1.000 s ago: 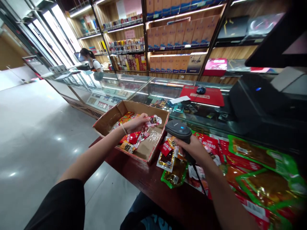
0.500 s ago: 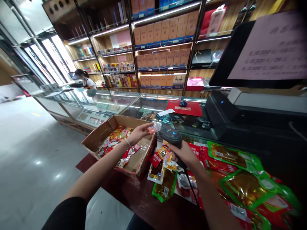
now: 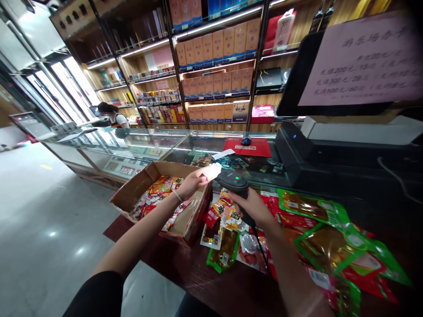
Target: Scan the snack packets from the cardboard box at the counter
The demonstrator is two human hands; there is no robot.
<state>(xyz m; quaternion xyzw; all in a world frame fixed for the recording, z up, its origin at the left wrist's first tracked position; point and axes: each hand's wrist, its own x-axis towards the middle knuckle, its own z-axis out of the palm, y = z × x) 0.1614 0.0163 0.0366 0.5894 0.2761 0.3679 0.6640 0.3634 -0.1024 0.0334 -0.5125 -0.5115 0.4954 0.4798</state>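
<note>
My left hand (image 3: 193,181) pinches a small snack packet (image 3: 212,171) and holds it up just left of the head of a black barcode scanner (image 3: 232,181). My right hand (image 3: 251,207) is wrapped round the scanner's grip, and its cable (image 3: 261,251) runs down toward me. Below my left hand stands an open cardboard box (image 3: 132,193) with several small red and yellow packets inside. Loose snack packets (image 3: 224,233) lie on the dark wooden counter under the scanner.
Large green and red snack bags (image 3: 327,242) cover the counter at right. A black till with a screen and a pink notice (image 3: 360,57) stands behind. Glass display cases (image 3: 145,145) run left, with a person (image 3: 110,115) behind them. Shelves of boxes line the back wall.
My left hand lifted a packet out of the box and brought it up to the scanner's head. The view tilted up, and the scanner's light went from blue to green.
</note>
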